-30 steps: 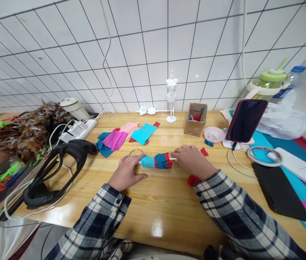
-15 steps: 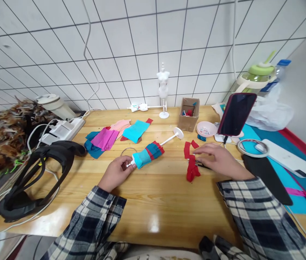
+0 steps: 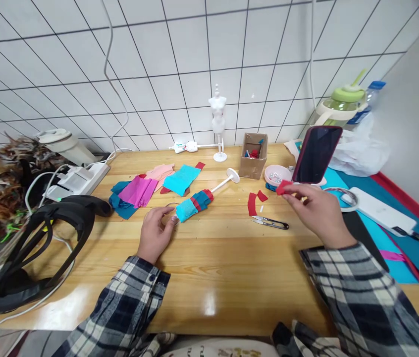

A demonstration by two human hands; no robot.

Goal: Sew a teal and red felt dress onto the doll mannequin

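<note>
My left hand (image 3: 156,232) is closed around the neck end of a small white dress-form mannequin (image 3: 221,186), which lies tilted on the table with its round base to the right. A light-blue, teal and red paper or cloth dress (image 3: 193,205) wraps the body, and my fingers hide its neck tip. My right hand (image 3: 315,208) pinches a crumpled red strip (image 3: 284,187) in the air, near the pink bowl. Below it, thread snips (image 3: 271,222) lie beside two flat red scraps (image 3: 252,204).
Coloured sheets (image 3: 140,191) lie at the left-centre. Behind stand another mannequin (image 3: 218,121), a cardboard box (image 3: 253,166) and a pink bowl of beads (image 3: 277,174). A phone (image 3: 316,153) stands at right. A black headset frame (image 3: 46,248) and power strip (image 3: 79,182) occupy the left.
My right hand has lifted the red strip off the table and moved up and right, uncovering the thread snips. My left hand stays at the mannequin's neck; the view has shifted slightly.
</note>
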